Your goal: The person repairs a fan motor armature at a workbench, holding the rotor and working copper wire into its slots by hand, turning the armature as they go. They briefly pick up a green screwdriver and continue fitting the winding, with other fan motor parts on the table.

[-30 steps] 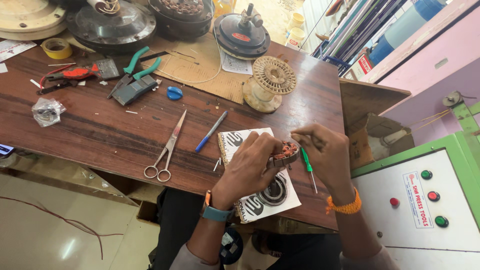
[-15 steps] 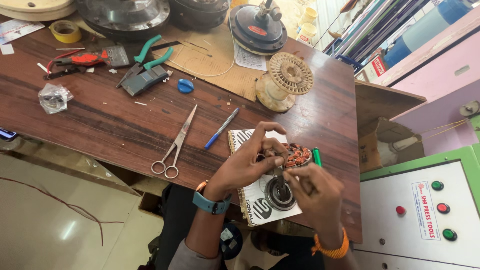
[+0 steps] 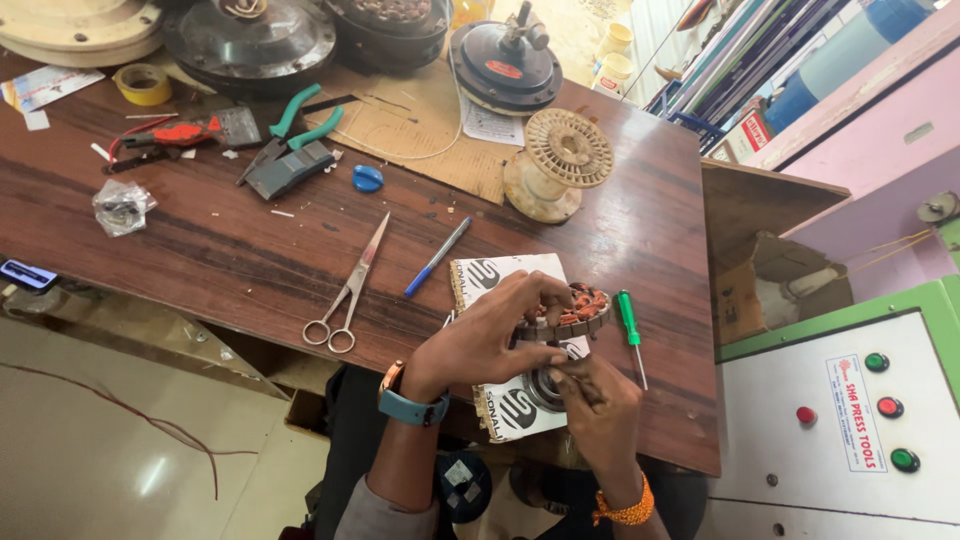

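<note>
Now | hands (image 3: 540, 365) hold stator (image 3: 572, 310) | screwdriver (image 3: 629, 322) apparently unmoved on table (image 3: 200, 250)

Glossy dark wooden table (image 3: 200, 250), shiny metal scissors (image 3: 352, 285), copper-wound stator (image 3: 575, 308).

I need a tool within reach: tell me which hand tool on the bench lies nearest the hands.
The green-handled screwdriver, lying just beside the right hand. The scissors and the pliers lie farther away.

The left hand (image 3: 480, 335) and right hand (image 3: 598, 400) hide most of the copper-wound stator (image 3: 572, 310); far motor housings (image 3: 250, 35) are cropped
</note>
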`<state>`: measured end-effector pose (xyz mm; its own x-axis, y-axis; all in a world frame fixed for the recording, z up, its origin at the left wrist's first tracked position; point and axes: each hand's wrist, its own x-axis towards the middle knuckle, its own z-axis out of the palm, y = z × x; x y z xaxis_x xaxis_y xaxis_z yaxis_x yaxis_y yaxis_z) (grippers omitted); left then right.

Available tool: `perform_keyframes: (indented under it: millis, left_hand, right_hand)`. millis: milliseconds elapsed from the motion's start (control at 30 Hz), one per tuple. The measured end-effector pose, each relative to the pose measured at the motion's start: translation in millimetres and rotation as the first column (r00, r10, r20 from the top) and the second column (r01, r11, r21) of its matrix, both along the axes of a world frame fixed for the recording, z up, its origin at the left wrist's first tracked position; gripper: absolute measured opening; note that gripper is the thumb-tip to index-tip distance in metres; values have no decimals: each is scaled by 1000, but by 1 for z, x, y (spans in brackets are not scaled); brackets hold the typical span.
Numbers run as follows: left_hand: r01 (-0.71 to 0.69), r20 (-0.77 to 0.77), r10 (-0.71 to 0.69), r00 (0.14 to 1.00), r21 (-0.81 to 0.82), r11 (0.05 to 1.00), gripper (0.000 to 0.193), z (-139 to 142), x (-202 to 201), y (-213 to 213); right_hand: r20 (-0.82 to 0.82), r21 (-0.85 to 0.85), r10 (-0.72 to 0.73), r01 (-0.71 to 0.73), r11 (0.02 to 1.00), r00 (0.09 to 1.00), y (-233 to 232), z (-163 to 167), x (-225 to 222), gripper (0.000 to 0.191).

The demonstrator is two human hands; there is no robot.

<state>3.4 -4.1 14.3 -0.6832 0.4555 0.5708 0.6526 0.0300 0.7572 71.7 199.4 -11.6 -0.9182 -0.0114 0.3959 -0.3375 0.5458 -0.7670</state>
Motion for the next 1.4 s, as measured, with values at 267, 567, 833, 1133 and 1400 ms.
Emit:
perform_keyframes:
  millis: [267, 567, 833, 1133, 1400]
  left_hand:
    - [-129, -96, 124, 988, -54, 990, 55, 5, 1, 18]
    - [-170, -184, 152, 971, -89, 981, 40, 21, 7, 16]
    - [-218, -196, 200, 960, -78, 973, 38, 21, 7, 18]
    - [-222, -223, 196, 955, -94, 971, 44, 19, 4, 15]
    - [-218, -217, 187, 958, -130, 967, 49, 12, -2, -1]
  right_hand:
    - [86, 61, -99, 94, 994, 991, 35, -20, 3, 8]
    - [141, -126, 21, -3, 992, 990, 62, 39, -24, 7]
    - [263, -62, 104, -91, 994, 959, 27, 87, -57, 6]
    - [229, -24, 179, -178, 984, 957, 9, 101, -75, 5]
    - [144, 40, 61, -67, 997, 988, 5, 91, -78, 8]
